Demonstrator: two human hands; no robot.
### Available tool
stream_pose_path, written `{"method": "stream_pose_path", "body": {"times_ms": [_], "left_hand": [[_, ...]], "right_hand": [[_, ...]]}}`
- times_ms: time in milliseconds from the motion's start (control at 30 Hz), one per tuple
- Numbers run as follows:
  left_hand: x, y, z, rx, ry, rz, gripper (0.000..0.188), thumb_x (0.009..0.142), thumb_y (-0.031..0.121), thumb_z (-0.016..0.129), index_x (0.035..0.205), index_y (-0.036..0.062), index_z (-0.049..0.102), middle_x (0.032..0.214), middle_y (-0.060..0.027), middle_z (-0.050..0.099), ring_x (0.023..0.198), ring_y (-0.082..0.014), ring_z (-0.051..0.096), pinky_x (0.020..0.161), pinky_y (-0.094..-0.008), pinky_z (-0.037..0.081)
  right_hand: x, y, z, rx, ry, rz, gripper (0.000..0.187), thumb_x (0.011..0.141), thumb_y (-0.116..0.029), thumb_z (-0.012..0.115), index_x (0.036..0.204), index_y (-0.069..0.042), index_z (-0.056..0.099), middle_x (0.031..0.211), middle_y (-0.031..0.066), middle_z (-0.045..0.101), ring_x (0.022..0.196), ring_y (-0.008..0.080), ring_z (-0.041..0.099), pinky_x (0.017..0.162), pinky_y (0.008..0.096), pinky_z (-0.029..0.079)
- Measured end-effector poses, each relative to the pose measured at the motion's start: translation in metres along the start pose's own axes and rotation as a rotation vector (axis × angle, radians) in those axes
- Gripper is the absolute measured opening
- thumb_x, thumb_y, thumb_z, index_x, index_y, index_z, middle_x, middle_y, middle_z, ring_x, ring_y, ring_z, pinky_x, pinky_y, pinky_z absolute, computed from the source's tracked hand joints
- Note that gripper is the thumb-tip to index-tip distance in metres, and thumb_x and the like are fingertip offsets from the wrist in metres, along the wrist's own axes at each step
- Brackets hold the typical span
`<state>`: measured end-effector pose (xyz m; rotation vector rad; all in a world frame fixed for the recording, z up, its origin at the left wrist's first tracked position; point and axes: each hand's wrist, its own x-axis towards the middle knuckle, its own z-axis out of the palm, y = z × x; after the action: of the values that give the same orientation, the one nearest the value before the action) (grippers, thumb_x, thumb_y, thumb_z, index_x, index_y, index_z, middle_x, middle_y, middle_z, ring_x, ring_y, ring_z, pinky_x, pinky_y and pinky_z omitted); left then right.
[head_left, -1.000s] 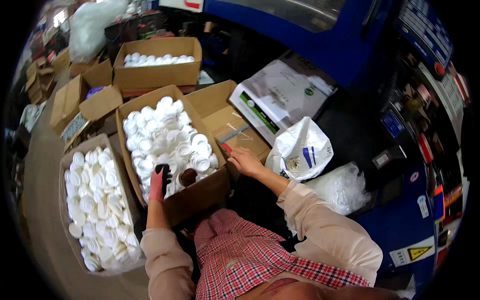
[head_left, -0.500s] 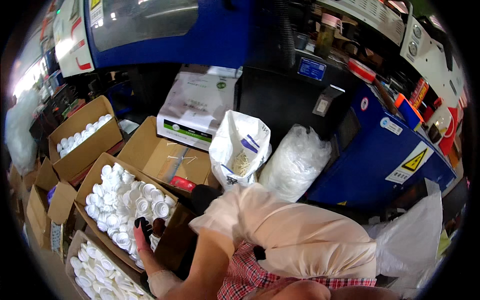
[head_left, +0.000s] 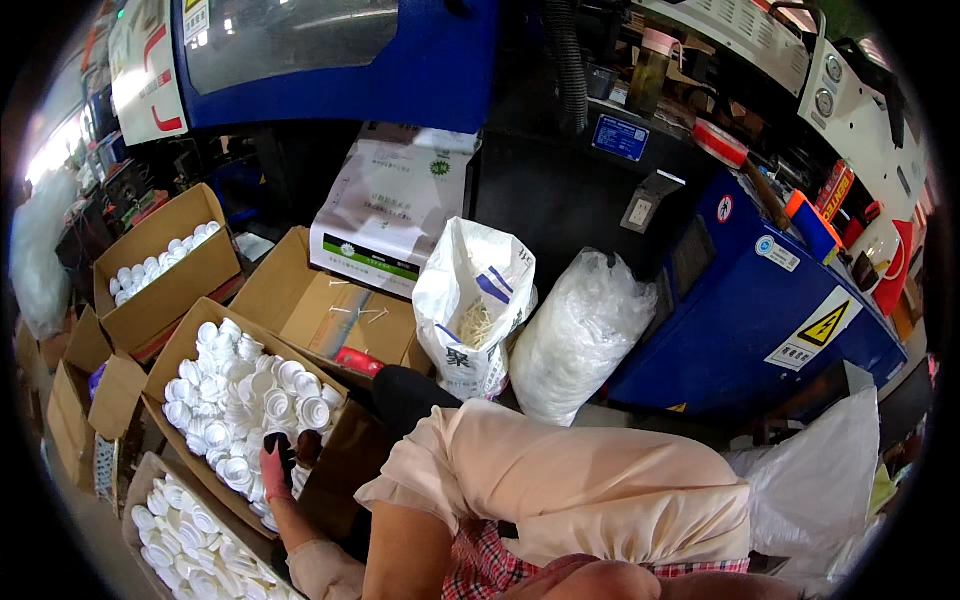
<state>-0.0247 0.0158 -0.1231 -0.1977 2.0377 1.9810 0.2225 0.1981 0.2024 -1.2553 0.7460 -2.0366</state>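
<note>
At the lower left, my left hand (head_left: 277, 468), in a pinkish glove with black finger ends, reaches over the near edge of a cardboard box (head_left: 172, 352) heaped with white plastic caps (head_left: 238, 400). Its fingers curl in among the caps, and what they hold, if anything, is hidden. Just right of it is a small brown shape (head_left: 308, 447). It looks like covered fingertips, perhaps of my right hand, but most of it is hidden and its grip does not show. Below it, a second box (head_left: 135, 480) holds more white plastic parts.
Behind stand a box of white balls or caps (head_left: 165, 262) and an open carton (head_left: 300, 285) with a few thin white sticks. A white sack (head_left: 450, 330) and a bagged plastic bundle (head_left: 580, 335) stand before blue machines (head_left: 740, 280). My beige-clothed leg (head_left: 580, 475) crosses the foreground.
The whole view has shifted slightly, boxes and sack moving a little left. My left hand stays at the box's near edge, its fingers a little differently bent.
</note>
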Motion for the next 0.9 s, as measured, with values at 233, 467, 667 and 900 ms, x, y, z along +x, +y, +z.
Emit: {"method": "stream_pose_path", "body": {"times_ms": [233,467,667,900], "left_hand": [[0.005,-0.007,-0.005,0.052,0.013,0.037,0.025,0.093,0.032,0.057,0.105,0.0107,0.061,0.085,-0.0031,0.063,0.064,-0.0144,0.060,0.052,-0.0277,0.045],[0.003,-0.008,-0.008,0.091,0.006,0.043,0.026,0.093,0.032,0.058,0.106,0.0093,0.061,0.085,-0.0033,0.063,0.065,-0.0137,0.060,0.053,-0.0270,0.045],[0.002,-0.006,-0.003,0.109,0.013,0.031,0.028,0.093,0.033,0.058,0.107,0.0090,0.061,0.086,-0.0035,0.063,0.065,-0.0133,0.059,0.052,-0.0265,0.045],[0.011,-0.018,-0.006,0.106,-0.017,0.045,0.026,0.094,0.032,0.057,0.107,0.0100,0.061,0.086,-0.0028,0.064,0.064,-0.0132,0.060,0.051,-0.0263,0.044]], "right_hand": [[0.000,0.003,-0.002,-0.018,0.020,0.010,0.050,0.079,-0.008,0.074,0.120,-0.001,0.046,0.110,0.0093,0.057,0.094,0.0184,0.060,0.081,0.0298,0.052],[0.000,0.003,-0.005,-0.026,0.032,0.006,0.049,0.078,-0.008,0.074,0.118,-0.001,0.047,0.108,0.0093,0.057,0.093,0.0184,0.061,0.080,0.0302,0.052],[-0.002,0.002,-0.010,-0.026,0.047,0.002,0.048,0.078,-0.008,0.074,0.117,-0.001,0.047,0.107,0.0093,0.057,0.091,0.0184,0.061,0.079,0.0305,0.052],[-0.004,-0.001,-0.014,-0.027,0.046,-0.004,0.047,0.077,-0.008,0.074,0.116,-0.001,0.048,0.105,0.0092,0.058,0.090,0.0184,0.061,0.079,0.0308,0.052]]}}
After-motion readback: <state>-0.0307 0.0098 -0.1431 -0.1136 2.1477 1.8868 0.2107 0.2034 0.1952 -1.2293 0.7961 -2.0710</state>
